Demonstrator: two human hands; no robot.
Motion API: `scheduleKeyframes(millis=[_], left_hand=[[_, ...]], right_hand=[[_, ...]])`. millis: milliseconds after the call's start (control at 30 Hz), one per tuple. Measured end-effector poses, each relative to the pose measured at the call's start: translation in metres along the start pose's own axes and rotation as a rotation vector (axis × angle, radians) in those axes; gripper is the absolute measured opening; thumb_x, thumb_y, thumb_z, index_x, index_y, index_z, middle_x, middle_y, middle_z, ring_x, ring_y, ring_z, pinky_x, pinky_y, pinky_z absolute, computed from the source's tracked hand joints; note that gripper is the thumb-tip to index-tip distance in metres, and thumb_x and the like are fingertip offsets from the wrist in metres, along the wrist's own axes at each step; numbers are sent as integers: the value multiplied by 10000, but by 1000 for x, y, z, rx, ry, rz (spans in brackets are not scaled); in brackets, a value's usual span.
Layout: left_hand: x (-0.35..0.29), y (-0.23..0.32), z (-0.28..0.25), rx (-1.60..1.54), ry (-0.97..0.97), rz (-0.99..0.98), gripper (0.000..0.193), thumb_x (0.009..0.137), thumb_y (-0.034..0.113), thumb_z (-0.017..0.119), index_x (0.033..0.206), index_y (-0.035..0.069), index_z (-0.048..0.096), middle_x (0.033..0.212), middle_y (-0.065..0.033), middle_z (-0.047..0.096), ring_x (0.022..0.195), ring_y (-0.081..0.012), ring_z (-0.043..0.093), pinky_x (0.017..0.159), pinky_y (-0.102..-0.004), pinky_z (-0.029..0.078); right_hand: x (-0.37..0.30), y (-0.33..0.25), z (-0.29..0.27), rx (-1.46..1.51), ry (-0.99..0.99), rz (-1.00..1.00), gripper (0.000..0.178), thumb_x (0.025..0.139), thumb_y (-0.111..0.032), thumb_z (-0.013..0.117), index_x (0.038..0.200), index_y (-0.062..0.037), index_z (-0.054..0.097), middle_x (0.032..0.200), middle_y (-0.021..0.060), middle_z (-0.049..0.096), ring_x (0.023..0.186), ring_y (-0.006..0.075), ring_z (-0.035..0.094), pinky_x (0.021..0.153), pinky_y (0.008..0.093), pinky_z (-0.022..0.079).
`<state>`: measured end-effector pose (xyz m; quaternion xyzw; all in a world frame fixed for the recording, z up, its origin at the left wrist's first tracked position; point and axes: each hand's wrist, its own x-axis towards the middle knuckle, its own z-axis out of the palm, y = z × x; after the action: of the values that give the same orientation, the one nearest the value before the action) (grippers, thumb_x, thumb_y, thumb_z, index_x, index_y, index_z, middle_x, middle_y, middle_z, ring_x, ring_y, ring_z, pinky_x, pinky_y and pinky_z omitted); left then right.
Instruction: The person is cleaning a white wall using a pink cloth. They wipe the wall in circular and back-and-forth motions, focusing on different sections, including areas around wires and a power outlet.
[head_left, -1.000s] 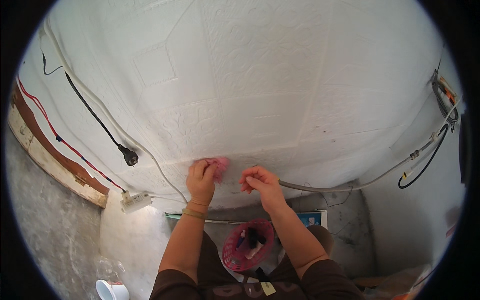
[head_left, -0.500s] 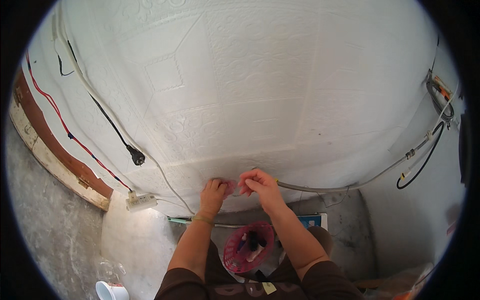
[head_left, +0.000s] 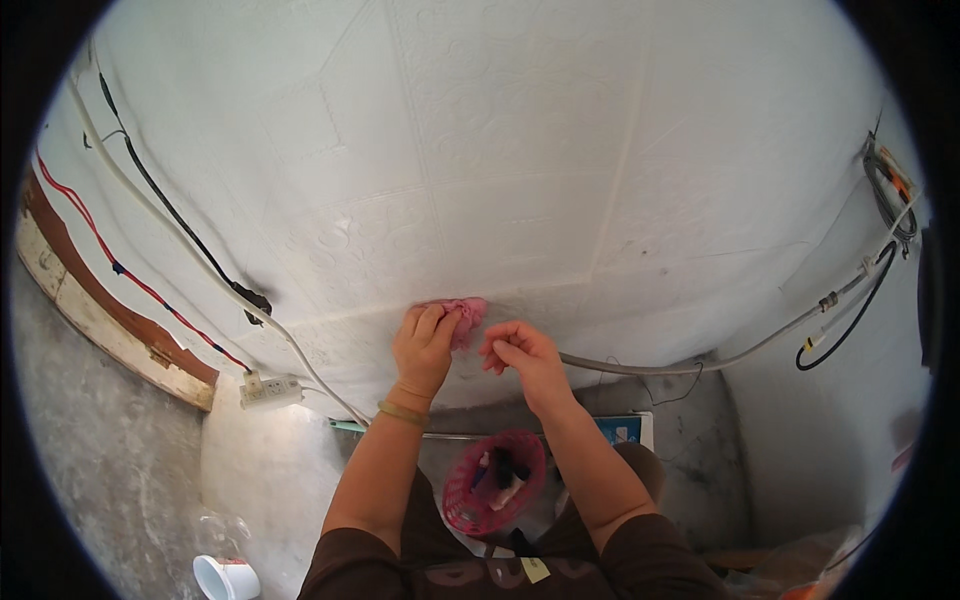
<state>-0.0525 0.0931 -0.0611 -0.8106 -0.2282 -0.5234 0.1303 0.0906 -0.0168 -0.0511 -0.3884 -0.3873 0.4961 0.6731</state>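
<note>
My left hand (head_left: 424, 350) is closed on a crumpled pink cloth (head_left: 467, 318) and presses it to the white embossed wall (head_left: 520, 235). A pale bangle (head_left: 403, 412) circles that wrist. Just to the right, my right hand (head_left: 522, 355) has its fingers curled and its thumb drawn in; whatever it may hold is hidden. From behind that hand a grey hose (head_left: 660, 370) runs along the wall to the right.
A pink basket (head_left: 455, 500) with small items stands between my knees. Near the wall's foot lies a thin rod with a green end (head_left: 347, 426). To the left are a power strip (head_left: 270, 391), hanging cables (head_left: 180, 222) and a white bucket (head_left: 228, 578).
My left hand has moved the pink cloth up the wall, where more of it shows. My right hand stays close by with its fingers still curled. The view has shifted slightly.
</note>
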Motion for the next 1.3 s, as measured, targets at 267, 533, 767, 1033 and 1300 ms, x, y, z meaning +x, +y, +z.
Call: scheduleKeyframes(millis=[267, 533, 767, 1033, 1300], left_hand=[[-46, -8, 19, 7, -172, 30, 289, 671, 118, 658, 958, 124, 688, 1013, 0, 612, 921, -210, 599, 682, -351, 523], [-90, -8, 35, 17, -361, 53, 244, 696, 127, 689, 939, 157, 685, 1009, 22, 623, 932, -210, 597, 679, -354, 526], [-84, -12, -2, -86, -342, -186, 212, 716, 87, 665, 925, 121, 682, 1044, -19, 617, 940, -237, 595, 765, -366, 510], [-20, -33, -54, 123, -40, -180, 286, 682, 59, 707, 962, 117, 725, 1029, -56, 596, 932, -279, 579, 770, -380, 494], [-39, -53, -32, 144, 61, -63, 272, 647, 75, 701, 913, 126, 717, 1008, -32, 605, 941, -251, 585, 781, -376, 510]], right_hand=[[4, 11, -5, 11, 9, 33, 170, 935, -57, 542, 1076, -6, 623, 923, 99, 684, 773, 165, 636, 686, 282, 482], [1, 7, -8, -7, 38, 38, 172, 932, -54, 537, 1074, -5, 621, 918, 101, 686, 773, 168, 636, 685, 283, 481], [6, 17, 5, -30, -16, 70, 172, 930, -54, 546, 1078, -7, 619, 925, 104, 687, 775, 163, 634, 679, 282, 482], [5, 29, 17, -88, -77, 129, 173, 934, -50, 547, 1085, -3, 617, 940, 105, 686, 783, 162, 635, 678, 283, 483], [5, 42, 7, -67, -87, 179, 168, 938, -49, 541, 1081, -13, 621, 941, 101, 687, 788, 161, 638, 692, 281, 480]])
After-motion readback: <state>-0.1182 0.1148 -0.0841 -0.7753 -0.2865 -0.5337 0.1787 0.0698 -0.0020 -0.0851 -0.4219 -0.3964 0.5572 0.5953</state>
